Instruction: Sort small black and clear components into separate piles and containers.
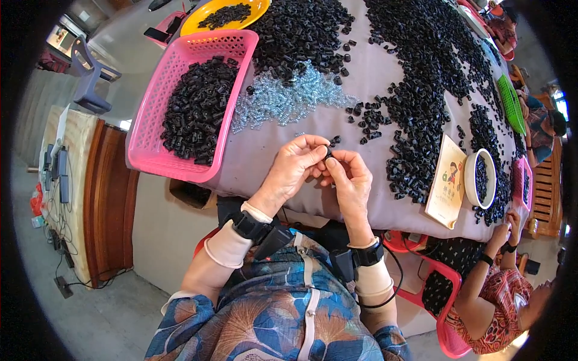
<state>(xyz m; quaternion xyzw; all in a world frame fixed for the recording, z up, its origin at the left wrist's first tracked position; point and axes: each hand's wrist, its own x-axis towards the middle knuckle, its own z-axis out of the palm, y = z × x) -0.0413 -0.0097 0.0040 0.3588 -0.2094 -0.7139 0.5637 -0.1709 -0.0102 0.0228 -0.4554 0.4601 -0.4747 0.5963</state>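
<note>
Both hands meet above the near edge of the grey-covered table, fingertips together. My left hand (290,170) pinches a small black plastic part (328,154) between thumb and fingers. Closed on the same spot is my right hand (350,180), its thumb pressed against the part. Fingers hide most of what lies between them. Just beyond is a heap of small clear bluish metal-looking springs (289,96). A pink basket (171,169) full of black plastic parts (201,108) stands to the left of my hands.
Large heaps of black parts (421,120) spread over the table (385,210). A yellow dish (192,25) sits at the far left. On the right are a booklet (447,180) and a white bowl (490,180). Beside me sits a person (500,289) on a pink chair (448,331); others work farther along.
</note>
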